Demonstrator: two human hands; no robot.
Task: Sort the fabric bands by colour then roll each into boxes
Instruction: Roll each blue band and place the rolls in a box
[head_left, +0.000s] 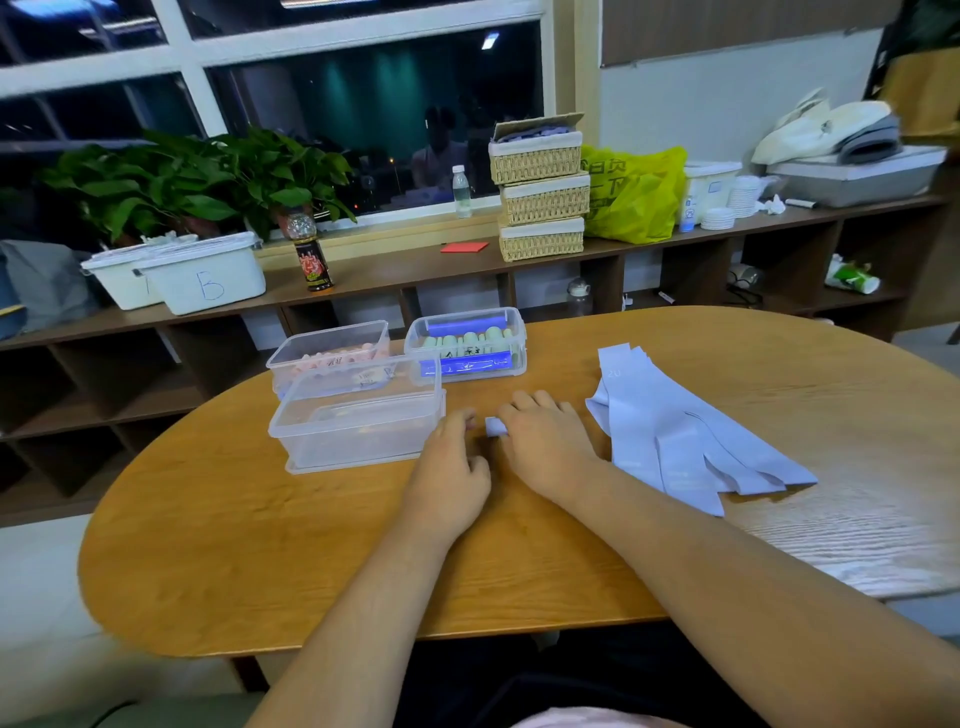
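My left hand (451, 470) and my right hand (545, 441) rest close together on the wooden table (260, 545). Between them sits a small rolled lavender band (494, 426); my right fingers press on it and my left fingertips touch its other end. A fanned pile of several flat lavender bands (675, 436) lies just right of my right hand. An empty clear box (358, 423) stands left of my hands. Behind it a clear box with pink rolls (332, 353) and a blue-clipped box with pale green rolls (466, 345) stand side by side.
Behind the table runs a low wooden shelf (415, 265) carrying white tubs (202, 278), a dark bottle (311, 254), stacked wicker baskets (540, 202), a yellow bag (634, 195) and potted plants (197, 182). The table's curved edge is near me.
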